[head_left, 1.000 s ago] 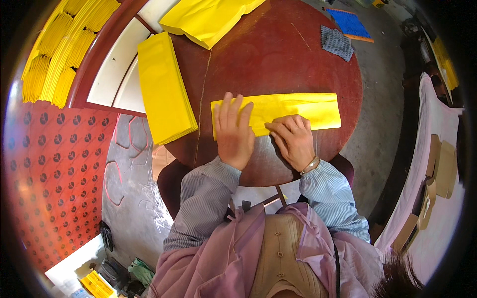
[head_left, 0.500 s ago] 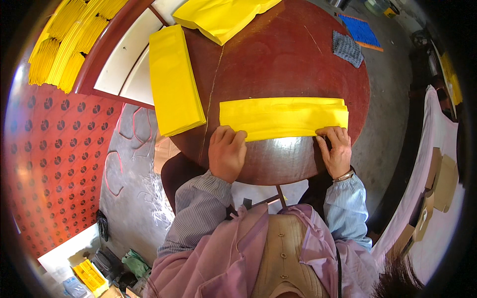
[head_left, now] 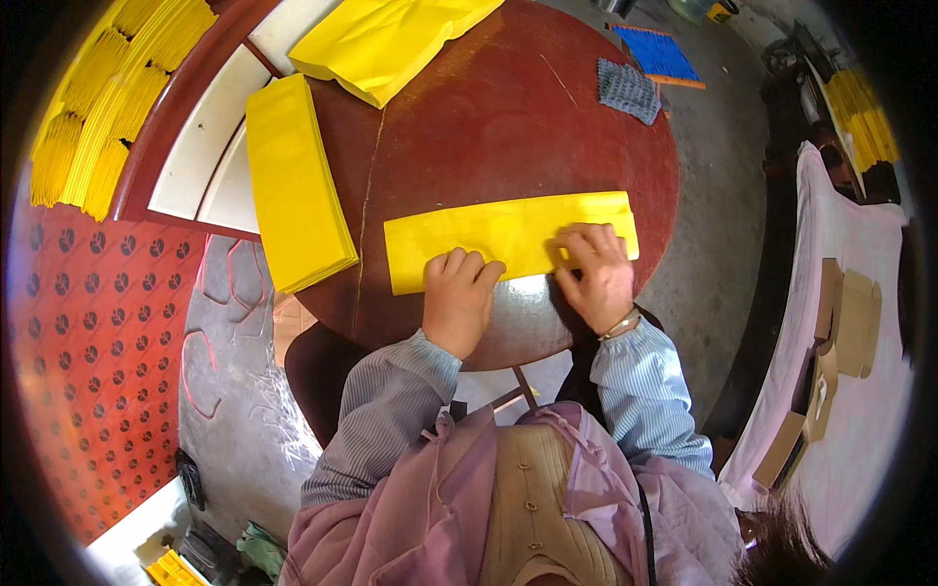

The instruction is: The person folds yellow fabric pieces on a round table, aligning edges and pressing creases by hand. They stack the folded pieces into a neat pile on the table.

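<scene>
A long, flat-folded yellow sheet [head_left: 489,227], fabric or paper-like, lies crosswise on the round red-brown table [head_left: 489,127] in front of me. Its right end sits slightly farther away than its left. My left hand [head_left: 459,301] is closed at the near edge, left of the middle, its curled fingertips on the sheet. Over the right part rests my right hand [head_left: 598,278], fingers bent down onto the yellow surface and thumb apart. To the left, a neat stack of folded yellow pieces [head_left: 298,181] stands at the table's edge.
A larger yellow sheet or bag [head_left: 386,44] lies at the far left of the table. A grey textured cloth [head_left: 628,91] is at the far right edge, with a blue mat [head_left: 660,54] beyond. Yellow bundles [head_left: 107,88] fill the upper left; cardboard boxes [head_left: 831,342] lie right.
The whole view has shifted. My left hand has slid rightward along the near edge. My right hand has moved from the near right corner inward, onto the top of the sheet.
</scene>
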The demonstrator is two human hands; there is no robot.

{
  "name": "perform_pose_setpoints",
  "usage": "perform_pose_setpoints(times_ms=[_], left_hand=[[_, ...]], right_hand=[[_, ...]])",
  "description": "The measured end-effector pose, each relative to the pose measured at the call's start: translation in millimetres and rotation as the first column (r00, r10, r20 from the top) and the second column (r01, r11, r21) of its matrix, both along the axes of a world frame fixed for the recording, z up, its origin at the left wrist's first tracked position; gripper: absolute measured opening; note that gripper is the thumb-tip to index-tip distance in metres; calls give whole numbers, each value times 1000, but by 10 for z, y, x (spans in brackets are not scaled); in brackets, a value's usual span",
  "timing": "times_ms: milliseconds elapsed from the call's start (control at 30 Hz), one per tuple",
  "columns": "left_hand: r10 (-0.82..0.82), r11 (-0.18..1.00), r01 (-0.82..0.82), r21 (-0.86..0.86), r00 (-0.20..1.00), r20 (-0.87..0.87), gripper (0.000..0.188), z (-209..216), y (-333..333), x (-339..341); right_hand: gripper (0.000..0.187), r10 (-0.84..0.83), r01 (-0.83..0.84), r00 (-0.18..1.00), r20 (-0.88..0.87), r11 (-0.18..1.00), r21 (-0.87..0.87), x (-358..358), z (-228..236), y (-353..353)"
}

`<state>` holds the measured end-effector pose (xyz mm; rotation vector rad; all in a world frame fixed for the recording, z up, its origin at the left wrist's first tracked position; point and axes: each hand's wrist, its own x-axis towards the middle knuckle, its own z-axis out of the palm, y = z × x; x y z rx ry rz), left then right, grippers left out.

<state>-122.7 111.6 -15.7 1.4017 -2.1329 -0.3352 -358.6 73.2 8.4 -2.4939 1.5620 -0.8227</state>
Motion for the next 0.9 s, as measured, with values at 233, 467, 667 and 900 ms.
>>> perform_pose_setpoints(times_ms=[233,467,667,900], left_hand=[[20,1000,-21,-14,1000,-13,29,22,131,87],[24,1000,-23,-15,999,28,41,-31,236,173],[12,1000,-11,-15,999,50,43,-20,258,112],[-1,1000,1,-27,1000,2,35,-3,285,199]], right_hand=[[27,125,-123,992,-5,981,149,2,-58,162],[22,109,-111,994,21,985,131,-200,-84,265],[18,67,-78,991,116,992,96,53,-76,280],[15,20,-20,1000,5,992,125,-118,-89,327]])
